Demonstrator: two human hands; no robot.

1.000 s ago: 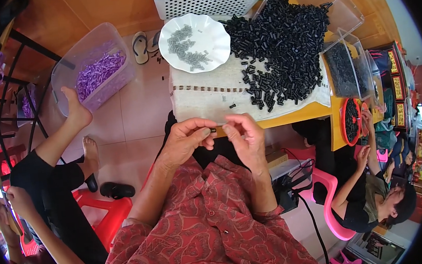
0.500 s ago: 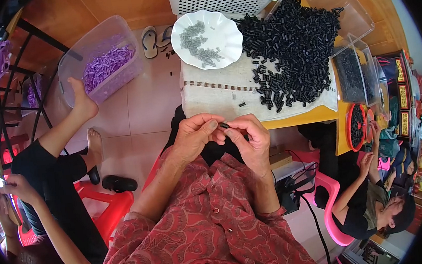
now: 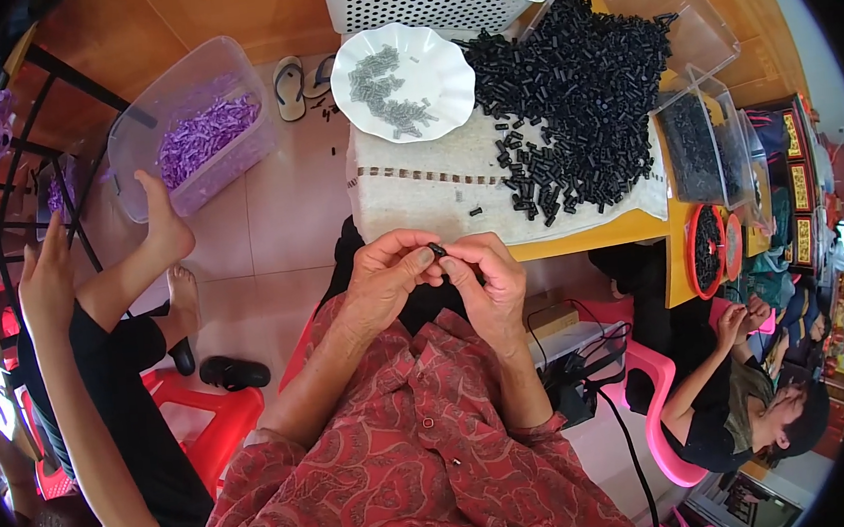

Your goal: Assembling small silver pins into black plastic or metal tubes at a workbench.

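Observation:
My left hand and my right hand meet just in front of the table's near edge. Both pinch one small black cylindrical part between thumb and fingertips. Fingers cover most of it, so its details do not show. Beyond my hands lies a white cloth with a large pile of similar black parts on its right half. One loose black piece rests apart near the front. A white scalloped plate at the far left of the cloth holds small clear pieces.
A white perforated basket of black parts stands at the back. Clear boxes and a red round tray sit on the right. Co-workers sit at both sides; one's arm is raised at left. A purple-filled tub is on the floor.
The black part between my fingertips has turned slightly; my hands keep their pinch. At left, the co-worker's arm has lifted up and forward. At right, the other co-worker's hands have come together.

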